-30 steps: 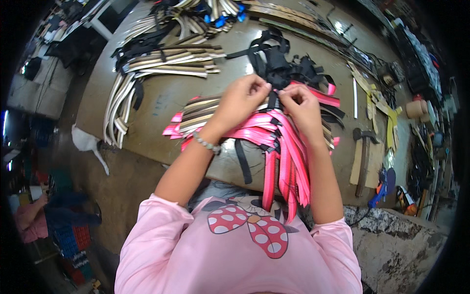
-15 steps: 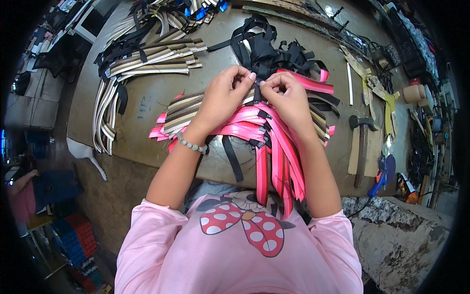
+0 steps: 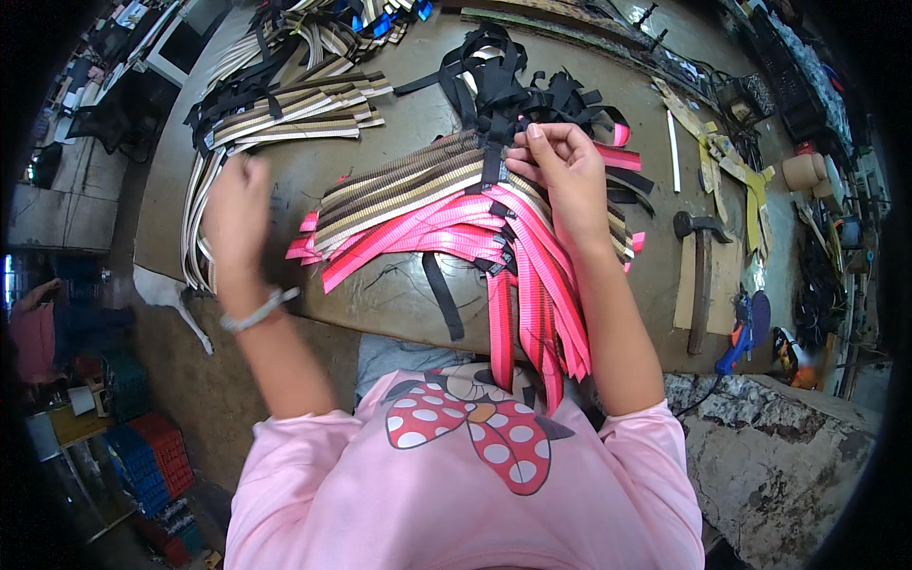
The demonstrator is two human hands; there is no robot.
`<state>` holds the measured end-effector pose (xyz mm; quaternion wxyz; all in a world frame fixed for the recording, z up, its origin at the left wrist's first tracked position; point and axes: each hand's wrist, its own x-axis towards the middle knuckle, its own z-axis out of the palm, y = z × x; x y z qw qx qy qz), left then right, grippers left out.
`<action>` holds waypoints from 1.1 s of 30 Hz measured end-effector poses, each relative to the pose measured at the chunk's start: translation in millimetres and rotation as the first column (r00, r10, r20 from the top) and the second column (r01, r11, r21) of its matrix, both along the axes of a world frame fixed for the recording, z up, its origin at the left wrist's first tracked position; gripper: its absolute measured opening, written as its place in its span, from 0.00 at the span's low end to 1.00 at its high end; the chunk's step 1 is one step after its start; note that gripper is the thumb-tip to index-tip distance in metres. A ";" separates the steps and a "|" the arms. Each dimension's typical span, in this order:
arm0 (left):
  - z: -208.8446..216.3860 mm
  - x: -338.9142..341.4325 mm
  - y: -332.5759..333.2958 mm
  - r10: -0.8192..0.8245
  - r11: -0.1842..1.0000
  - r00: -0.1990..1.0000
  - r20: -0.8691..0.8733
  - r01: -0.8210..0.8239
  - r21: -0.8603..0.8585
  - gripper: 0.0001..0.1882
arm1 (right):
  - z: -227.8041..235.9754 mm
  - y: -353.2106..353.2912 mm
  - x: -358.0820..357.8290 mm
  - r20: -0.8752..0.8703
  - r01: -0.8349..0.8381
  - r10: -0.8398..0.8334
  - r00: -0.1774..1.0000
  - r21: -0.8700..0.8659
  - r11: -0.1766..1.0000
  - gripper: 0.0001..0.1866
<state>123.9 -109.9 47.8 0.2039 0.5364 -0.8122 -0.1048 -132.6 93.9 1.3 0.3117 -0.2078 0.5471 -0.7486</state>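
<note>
My left hand (image 3: 237, 214) is smeared by motion and is nearest to the striped straps (image 3: 195, 228) hanging at the table's left. My right hand (image 3: 568, 176) is closed, thumb and fingertips pressed together, beside a tangle of black webbing straps (image 3: 491, 123). Whatever its fingertips pinch, if anything, is too small to make out. Under and beside this hand lies a pile of brown-and-cream striped webbing straps (image 3: 399, 195). Pink webbing straps (image 3: 418, 233) lie below them, and several more pink ones drape over the near table edge.
Another heap of striped straps (image 3: 294, 109) lies at the far left of the table (image 3: 370, 294). On the right are a hammer (image 3: 701, 275), a blue glue gun (image 3: 736, 347) with a cord, and yellow scraps (image 3: 755, 204). A rough stone-like block (image 3: 760, 456) stands near right.
My left hand has left the black straps and swung left toward the hanging striped straps. The right hand stays close to the black straps. More of the striped pile shows.
</note>
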 end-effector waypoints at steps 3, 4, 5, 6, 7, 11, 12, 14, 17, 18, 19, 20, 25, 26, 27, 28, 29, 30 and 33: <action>34.6 48.9 -0.5 -0.154 0.933 0.825 0.545 -0.061 0.355 0.19 | 2.1 3.4 -1.1 0.012 -0.042 0.042 0.999 0.002 0.999 0.10; 37.6 50.4 8.6 -0.173 0.967 0.839 0.516 0.045 0.252 0.18 | 2.9 3.5 -1.1 0.004 -0.072 0.071 0.997 0.014 0.997 0.10; 38.7 45.3 20.7 -0.149 0.983 0.823 0.548 0.063 0.173 0.17 | 3.7 4.3 -0.9 0.007 -0.116 0.116 0.993 -0.014 0.993 0.10; 34.3 26.7 28.0 -0.323 0.946 0.888 0.328 0.305 0.108 0.16 | 3.9 4.0 0.0 0.017 -0.139 0.139 0.990 -0.015 0.990 0.10; 27.5 3.2 35.1 -0.414 0.910 0.894 0.171 0.407 0.075 0.15 | 4.1 4.3 0.9 -0.017 -0.135 0.136 0.991 0.054 0.989 0.10; -19.3 -84.3 80.1 -0.822 0.568 0.542 -0.176 0.804 -0.176 0.16 | 6.5 10.7 0.2 -0.065 -0.117 0.124 0.990 0.096 0.988 0.12; -21.9 -92.2 80.8 -0.810 0.577 0.554 -0.192 0.811 -0.096 0.16 | 8.2 13.7 -2.3 -0.071 -0.081 0.087 0.994 0.093 0.992 0.12; -24.8 -106.3 81.9 -0.814 0.553 0.541 -0.212 0.833 0.005 0.15 | 12.4 19.0 -9.6 -0.074 -0.006 0.009 0.997 0.049 0.999 0.13; -15.5 -110.6 76.6 -0.879 0.465 0.463 -0.111 0.885 0.010 0.14 | 19.2 26.2 -24.1 -0.103 0.059 -0.058 0.993 0.001 0.998 0.14; -11.4 -111.5 74.1 -0.871 0.470 0.471 -0.136 0.882 0.046 0.14 | 20.9 28.0 -29.0 -0.086 0.092 -0.092 0.992 0.002 0.996 0.14; -7.8 -113.1 72.3 -0.876 0.447 0.455 -0.161 0.891 0.082 0.14 | 21.8 30.4 -32.9 -0.059 0.109 -0.111 0.992 -0.047 0.993 0.14; -4.6 -113.6 72.0 -0.870 0.444 0.460 -0.179 0.887 0.125 0.14 | 22.7 33.8 -36.9 -0.034 0.108 -0.110 0.993 -0.072 0.992 0.14; 4.6 -111.3 72.8 -0.646 0.654 0.517 -0.561 0.754 -0.058 0.11 | 26.7 50.3 -57.2 0.082 0.137 -0.124 0.989 -0.187 0.973 0.13; 5.6 -110.8 70.7 -0.401 0.668 0.477 -0.782 0.736 0.106 0.12 | 28.7 53.2 -60.6 0.105 0.142 -0.122 0.987 -0.218 0.965 0.13; 3.6 -109.8 72.5 -0.166 0.581 0.329 -0.930 0.795 0.178 0.13 | 30.4 54.9 -62.3 0.129 0.146 -0.117 0.985 -0.247 0.958 0.13; 3.1 -108.8 69.7 0.016 0.469 0.374 -0.927 0.816 0.338 0.16 | 32.2 55.2 -62.6 0.182 0.145 -0.095 0.979 -0.282 0.948 0.12; -2.7 -109.0 73.5 -0.016 0.442 0.502 -0.865 0.779 0.444 0.16 | 32.0 52.4 -59.2 0.169 0.078 -0.029 0.985 -0.288 0.955 0.11; -7.9 -109.4 74.9 -0.056 0.423 0.575 -0.816 0.754 0.502 0.17 | 31.4 47.6 -54.1 0.166 0.025 0.024 0.986 -0.288 0.957 0.11; -30.4 -111.3 84.9 -0.219 0.485 0.748 -0.627 0.641 0.595 0.15 | 21.8 26.2 -24.0 0.008 -0.059 0.061 0.998 -0.141 0.988 0.11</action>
